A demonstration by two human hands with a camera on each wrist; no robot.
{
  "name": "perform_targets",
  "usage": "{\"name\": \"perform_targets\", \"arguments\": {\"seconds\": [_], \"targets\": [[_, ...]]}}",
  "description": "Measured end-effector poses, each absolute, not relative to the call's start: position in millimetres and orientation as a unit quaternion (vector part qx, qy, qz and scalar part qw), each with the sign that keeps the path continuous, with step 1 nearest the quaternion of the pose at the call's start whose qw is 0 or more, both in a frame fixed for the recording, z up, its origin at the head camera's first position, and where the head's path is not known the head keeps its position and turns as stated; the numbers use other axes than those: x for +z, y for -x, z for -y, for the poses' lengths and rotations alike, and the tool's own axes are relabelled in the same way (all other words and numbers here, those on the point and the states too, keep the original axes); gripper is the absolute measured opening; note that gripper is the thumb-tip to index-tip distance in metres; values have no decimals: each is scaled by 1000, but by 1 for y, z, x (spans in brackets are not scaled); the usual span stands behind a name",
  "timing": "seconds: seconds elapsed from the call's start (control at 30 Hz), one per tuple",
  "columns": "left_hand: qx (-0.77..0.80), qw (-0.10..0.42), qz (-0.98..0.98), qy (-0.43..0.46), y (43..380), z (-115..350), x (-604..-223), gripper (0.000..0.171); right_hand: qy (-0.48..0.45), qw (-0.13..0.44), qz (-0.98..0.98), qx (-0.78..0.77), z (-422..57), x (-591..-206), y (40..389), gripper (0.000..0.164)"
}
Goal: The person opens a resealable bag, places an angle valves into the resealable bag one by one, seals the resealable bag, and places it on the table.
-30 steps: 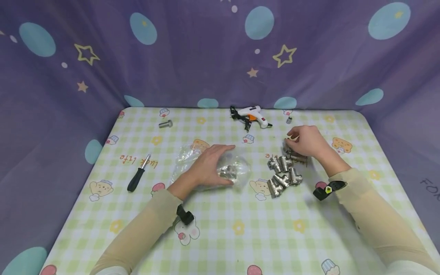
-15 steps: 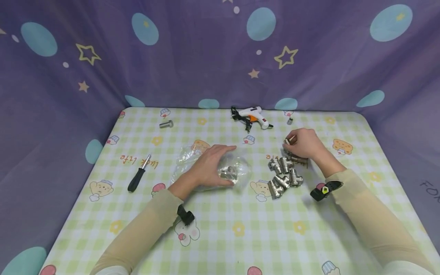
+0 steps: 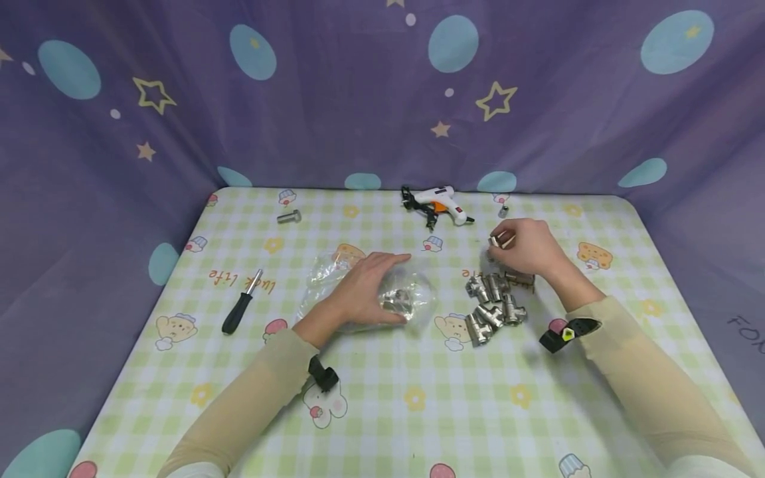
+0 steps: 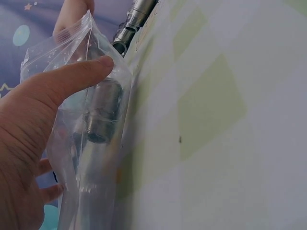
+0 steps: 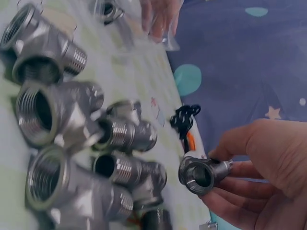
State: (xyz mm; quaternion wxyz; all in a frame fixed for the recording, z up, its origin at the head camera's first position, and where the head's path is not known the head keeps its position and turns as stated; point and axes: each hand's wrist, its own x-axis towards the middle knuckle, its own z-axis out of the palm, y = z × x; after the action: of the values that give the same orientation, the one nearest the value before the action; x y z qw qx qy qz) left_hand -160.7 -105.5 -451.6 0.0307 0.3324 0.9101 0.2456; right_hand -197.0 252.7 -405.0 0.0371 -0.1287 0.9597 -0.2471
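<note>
My left hand point(image 3: 363, 292) grips a clear plastic zip bag point(image 4: 72, 120), thumb on one side and fingers on the other. Inside the bag shows a metal pipe fitting point(image 4: 103, 110). Between the thumb and fingers of my right hand point(image 3: 526, 247) is a threaded metal tee fitting point(image 5: 201, 173), its open end facing the wrist camera. Just in front of that hand lies a group of similar tee fittings point(image 3: 491, 312), several of them close together. A longer metal piece point(image 3: 520, 281) lies beneath the right hand, partly covered.
A white glue gun point(image 3: 442, 201) with black cord lies at the back. A small metal part point(image 3: 503, 211) is right of it. On the left are a bolt point(image 3: 289, 216) and a black-handled screwdriver point(image 3: 239, 311). A patterned curtain point(image 3: 335, 99) stands behind the checked tablecloth point(image 3: 370, 425).
My right hand has drawn the tee fitting slightly left and away from the group, so it shows more between the fingers. The left hand and the bag have stayed in place.
</note>
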Motion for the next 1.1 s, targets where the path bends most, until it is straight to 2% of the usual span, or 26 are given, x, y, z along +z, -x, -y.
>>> {"name": "perform_targets", "arguments": {"seconds": [0.27, 0.53, 0.9, 1.1], "targets": [[242, 35, -912, -330, 160, 105, -453, 122, 154, 53, -949, -269, -239, -394, 189, 24], [238, 34, -913, -331, 161, 104, -453, 123, 178, 83, -928, -317, -224, -390, 180, 25], [238, 38, -913, -330, 161, 104, -452, 123, 187, 130, -882, -412, -197, -396, 163, 19], [242, 26, -910, -336, 161, 105, -453, 121, 198, 138, -854, -460, -178, -405, 154, 19]]}}
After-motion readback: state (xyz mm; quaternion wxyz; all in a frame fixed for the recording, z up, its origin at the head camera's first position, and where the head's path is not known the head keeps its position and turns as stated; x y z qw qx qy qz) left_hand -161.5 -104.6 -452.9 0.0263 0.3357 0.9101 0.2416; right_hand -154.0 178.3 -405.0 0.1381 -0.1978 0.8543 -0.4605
